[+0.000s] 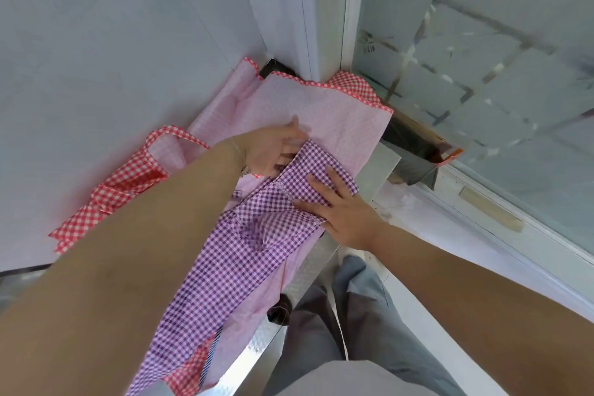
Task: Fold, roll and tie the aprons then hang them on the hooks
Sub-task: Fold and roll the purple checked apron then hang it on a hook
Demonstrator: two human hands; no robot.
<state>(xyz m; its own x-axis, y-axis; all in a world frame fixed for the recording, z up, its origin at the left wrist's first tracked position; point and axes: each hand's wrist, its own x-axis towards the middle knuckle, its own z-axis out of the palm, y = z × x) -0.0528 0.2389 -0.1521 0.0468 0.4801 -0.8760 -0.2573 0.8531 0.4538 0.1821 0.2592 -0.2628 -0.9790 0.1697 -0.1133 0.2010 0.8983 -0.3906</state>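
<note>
A purple-and-white checked apron (244, 254) lies as a long folded strip across a pale pink apron (337, 119) with red checked trim. Both rest on a metal counter (308, 283) against the wall. My right hand (337, 206) presses flat on the far end of the purple strip, fingers spread. My left hand (273, 151) lies just left of that end, its fingertips hidden under the purple fabric's edge. The pink apron's red checked neck loop and ties (128, 180) trail off to the left along the wall.
White tiled wall (112, 42) stands on the left, a glass door (482, 58) with a white frame on the right. A cardboard box (427, 151) lined with a grey bag sits on the floor beyond the counter's end. My grey trousers (347, 325) show below.
</note>
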